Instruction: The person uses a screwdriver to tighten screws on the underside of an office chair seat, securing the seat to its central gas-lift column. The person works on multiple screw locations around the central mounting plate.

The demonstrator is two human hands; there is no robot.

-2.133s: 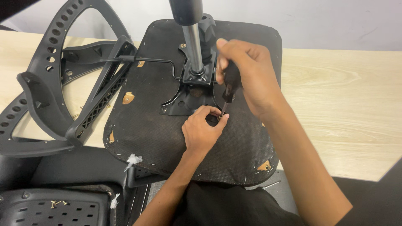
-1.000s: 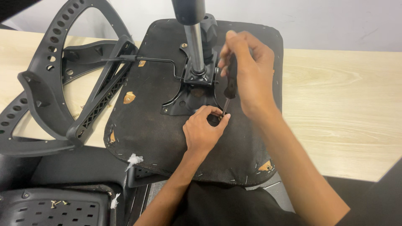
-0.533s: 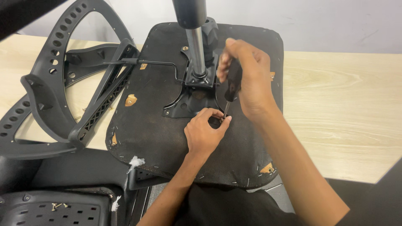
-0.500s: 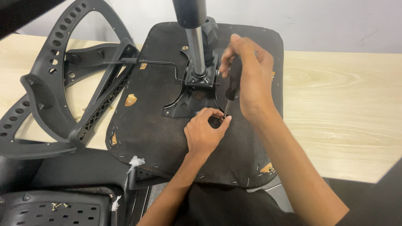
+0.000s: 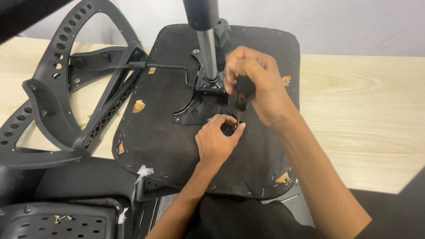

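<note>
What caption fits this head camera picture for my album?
Right hand drives a black-handled screwdriver into an upturned black chair seat; left hand steadies the tip.

The hands hide the screwdriver (image 5: 241, 95) tip and the fastener under it, and the gas cylinder (image 5: 202, 17) is cut off at the top edge

Screwdriver (image 5: 242, 95): black handle, thin shaft, held near upright, tip down on the metal mounting plate (image 5: 195, 110). Plate is dark, bolted at the gas-lift column's base on the upturned black seat pan (image 5: 159, 132), which lies flat on the worktop.
</note>
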